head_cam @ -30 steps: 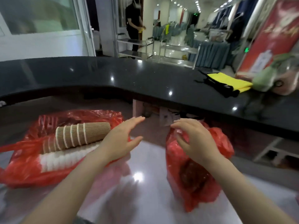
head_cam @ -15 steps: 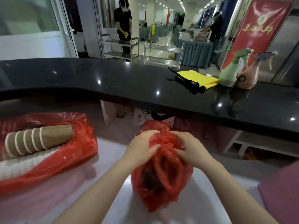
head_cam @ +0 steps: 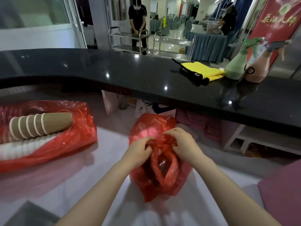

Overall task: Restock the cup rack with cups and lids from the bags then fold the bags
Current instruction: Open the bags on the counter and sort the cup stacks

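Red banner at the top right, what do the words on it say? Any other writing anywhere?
"茶油大師", roughly: yellow characters on the tall red banner, slightly blurred.
White paper bag under the black stone counter: dark print, too blurred to read.
No other writing shows.

Dim indoor light (wide-angle edge warp)

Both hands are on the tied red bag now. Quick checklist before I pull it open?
1. Left hand pinching the bunched top of the tied red bag: ok.
2. Right hand gripping the same bunched top: ok.
3. Knot loosened: cannot tell, fingers cover it.
4. Bag resting on the white counter: ok.
5. Contents are lids: cannot tell, only dark shapes show through.
6. Open red bag with brown cups lying apart from it: ok.
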The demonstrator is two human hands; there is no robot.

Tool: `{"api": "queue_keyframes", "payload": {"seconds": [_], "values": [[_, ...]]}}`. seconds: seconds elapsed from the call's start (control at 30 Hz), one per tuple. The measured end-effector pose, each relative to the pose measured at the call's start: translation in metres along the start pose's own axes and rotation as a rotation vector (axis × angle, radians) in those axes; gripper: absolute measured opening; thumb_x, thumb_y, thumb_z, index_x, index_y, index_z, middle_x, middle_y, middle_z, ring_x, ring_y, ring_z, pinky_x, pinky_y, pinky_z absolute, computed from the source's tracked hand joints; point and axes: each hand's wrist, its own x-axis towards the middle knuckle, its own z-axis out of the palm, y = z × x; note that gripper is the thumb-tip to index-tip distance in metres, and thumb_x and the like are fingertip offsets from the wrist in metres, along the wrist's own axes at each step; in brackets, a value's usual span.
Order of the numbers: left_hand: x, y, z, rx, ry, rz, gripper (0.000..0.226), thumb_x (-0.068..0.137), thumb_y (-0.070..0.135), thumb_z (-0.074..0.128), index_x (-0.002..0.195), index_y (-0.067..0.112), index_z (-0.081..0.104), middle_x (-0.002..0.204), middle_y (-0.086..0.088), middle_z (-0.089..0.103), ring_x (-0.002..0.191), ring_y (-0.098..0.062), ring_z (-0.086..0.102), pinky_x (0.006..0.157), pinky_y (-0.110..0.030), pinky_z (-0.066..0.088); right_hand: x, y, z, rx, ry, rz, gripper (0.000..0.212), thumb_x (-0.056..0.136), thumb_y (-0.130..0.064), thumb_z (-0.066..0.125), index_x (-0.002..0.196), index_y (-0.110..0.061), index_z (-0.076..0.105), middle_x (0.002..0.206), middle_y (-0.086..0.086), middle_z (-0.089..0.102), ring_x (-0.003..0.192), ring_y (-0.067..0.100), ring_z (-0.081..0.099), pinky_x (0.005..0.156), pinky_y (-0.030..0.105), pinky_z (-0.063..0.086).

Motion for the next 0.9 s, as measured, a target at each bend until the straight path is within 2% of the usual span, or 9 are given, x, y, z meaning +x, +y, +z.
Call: {"api": "queue_keyframes", "payload": {"seconds": [0.07, 0.17, 0.27, 0.37, 0.43, 0.53, 0.63, 0.73, 0.9], "values": [[-0.005, -0.005, -0.003, 0.067, 0.069, 0.026, 0.032, 0.082, 0.021, 0.067, 0.114, 0.021, 0.065, 0.103, 0.005, 0.064, 0.096, -0.011, 0.057, 0.079, -0.015, 0.037, -0.004, 0.005, -0.001, 0.014, 0.066, -0.001, 0.053, 0.078, 0.009, 0.054, 0.119, -0.023, 0.066, 0.119, -0.005, 0.055, 0.109, 0.012, 0.053, 0.090, 0.018, 0.039], [-0.016, -0.012, -0.014, 0.102, 0.260, -0.016, 0.009, 0.077, 0.017, 0.070, 0.086, 0.019, 0.067, 0.078, 0.005, 0.058, 0.076, -0.018, 0.055, 0.068, -0.029, 0.039, -0.011, 0.011, -0.007, 0.013, 0.166, -0.026, 0.035, 0.081, -0.001, 0.059, 0.107, -0.021, 0.071, 0.111, -0.004, 0.058, 0.097, 0.011, 0.053, 0.082, 0.022, 0.040], [-0.028, -0.022, -0.030, 0.065, 0.447, -0.150, 0.007, 0.083, 0.016, 0.064, 0.086, 0.022, 0.066, 0.076, 0.006, 0.061, 0.072, -0.018, 0.054, 0.064, -0.027, 0.034, -0.012, 0.017, -0.015, -0.022, 0.268, -0.005, 0.027, 0.080, -0.002, 0.058, 0.100, -0.015, 0.072, 0.104, 0.004, 0.065, 0.097, 0.025, 0.057, 0.082, 0.035, 0.046], [-0.043, -0.029, -0.044, 0.014, 0.528, -0.280, 0.011, 0.085, 0.016, 0.062, 0.093, 0.022, 0.066, 0.079, 0.004, 0.063, 0.078, -0.024, 0.060, 0.066, -0.029, 0.036, -0.013, 0.019, -0.019, -0.091, 0.297, 0.086, 0.033, 0.081, 0.003, 0.052, 0.101, -0.016, 0.070, 0.104, 0.003, 0.066, 0.096, 0.027, 0.053, 0.079, 0.033, 0.041], [-0.052, -0.028, -0.056, 0.045, 0.508, -0.294, 0.020, 0.082, 0.012, 0.064, 0.100, 0.020, 0.067, 0.083, 0.002, 0.060, 0.086, -0.027, 0.060, 0.069, -0.031, 0.037, -0.017, 0.014, -0.020, -0.103, 0.328, 0.072, 0.039, 0.078, 0.003, 0.052, 0.105, -0.019, 0.069, 0.107, -0.001, 0.067, 0.099, 0.026, 0.052, 0.081, 0.034, 0.041], [-0.060, -0.017, -0.073, 0.176, 0.356, -0.168, 0.048, 0.072, 0.009, 0.066, 0.117, 0.023, 0.062, 0.122, -0.006, 0.050, 0.123, -0.029, 0.041, 0.101, -0.035, 0.029, -0.022, -0.005, -0.023, -0.081, 0.350, -0.079, 0.056, 0.066, -0.010, 0.053, 0.119, -0.027, 0.062, 0.117, -0.010, 0.062, 0.115, 0.019, 0.046, 0.096, 0.035, 0.030], [-0.055, 0.012, -0.073, 0.128, 0.258, 0.082, 0.061, 0.068, 0.029, 0.060, 0.128, 0.023, 0.055, 0.137, 0.001, 0.048, 0.135, -0.022, 0.031, 0.112, -0.035, 0.020, -0.021, -0.029, -0.018, -0.098, 0.162, -0.212, 0.055, 0.071, -0.027, 0.056, 0.126, -0.033, 0.056, 0.122, -0.012, 0.060, 0.120, 0.015, 0.044, 0.099, 0.037, 0.026], [-0.036, 0.030, -0.056, 0.222, 0.219, 0.165, 0.056, 0.077, 0.042, 0.069, 0.128, 0.027, 0.054, 0.124, 0.008, 0.059, 0.119, -0.015, 0.049, 0.103, -0.035, 0.037, -0.015, -0.043, -0.005, -0.298, -0.020, -0.267, 0.041, 0.081, -0.042, 0.065, 0.121, -0.035, 0.060, 0.120, -0.010, 0.061, 0.118, 0.018, 0.048, 0.098, 0.037, 0.030], [-0.025, 0.009, -0.038, 0.344, 0.070, 0.022, 0.030, 0.084, 0.024, 0.066, 0.113, 0.030, 0.061, 0.103, 0.005, 0.069, 0.096, -0.017, 0.063, 0.077, -0.029, 0.046, -0.021, -0.028, -0.007, -0.107, 0.040, -0.199, 0.026, 0.091, -0.015, 0.057, 0.112, -0.024, 0.069, 0.104, 0.000, 0.062, 0.104, 0.022, 0.055, 0.086, 0.035, 0.044]]}}
